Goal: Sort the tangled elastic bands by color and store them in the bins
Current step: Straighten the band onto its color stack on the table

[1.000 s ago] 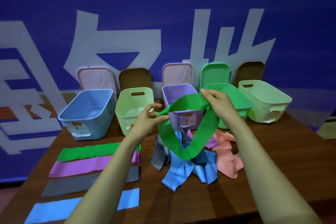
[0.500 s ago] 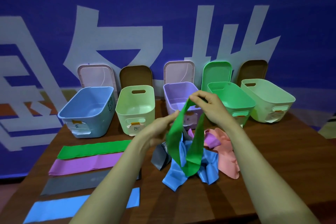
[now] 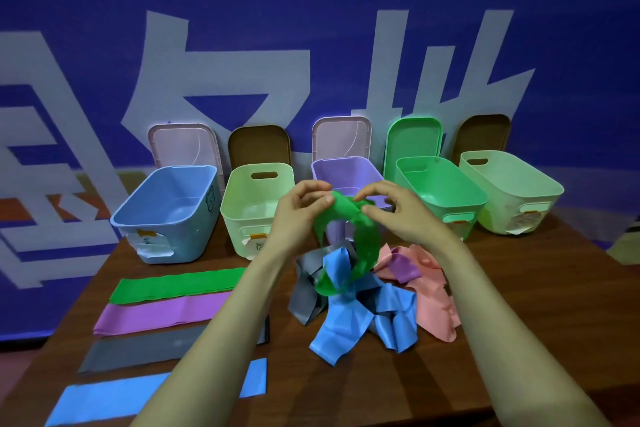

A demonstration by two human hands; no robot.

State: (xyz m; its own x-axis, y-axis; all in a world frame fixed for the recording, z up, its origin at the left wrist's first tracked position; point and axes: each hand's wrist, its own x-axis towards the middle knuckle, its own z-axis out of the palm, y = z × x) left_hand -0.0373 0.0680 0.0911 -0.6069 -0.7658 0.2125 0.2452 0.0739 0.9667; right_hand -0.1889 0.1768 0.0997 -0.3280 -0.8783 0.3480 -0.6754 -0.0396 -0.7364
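Both hands pinch one green band above the tangled pile.

The left hand (image 3: 300, 210) and right hand (image 3: 398, 210) sit close together, fingers closed on the top of the green band (image 3: 360, 246), whose loop hangs down onto the tangled pile (image 3: 367, 302) of blue, grey, purple and pink bands on the wooden table (image 3: 519, 305). Left of the pile lie four flattened bands, far to near: green (image 3: 176, 284), purple (image 3: 156, 317), grey (image 3: 138, 350), blue (image 3: 104, 402). Along the far edge stand five open bins: blue bin (image 3: 166, 215), pale yellow-green bin (image 3: 252, 208), purple bin (image 3: 343, 172), green bin (image 3: 446, 194), pale green bin (image 3: 512, 191), with lids (image 3: 258, 146) propped upright behind them.
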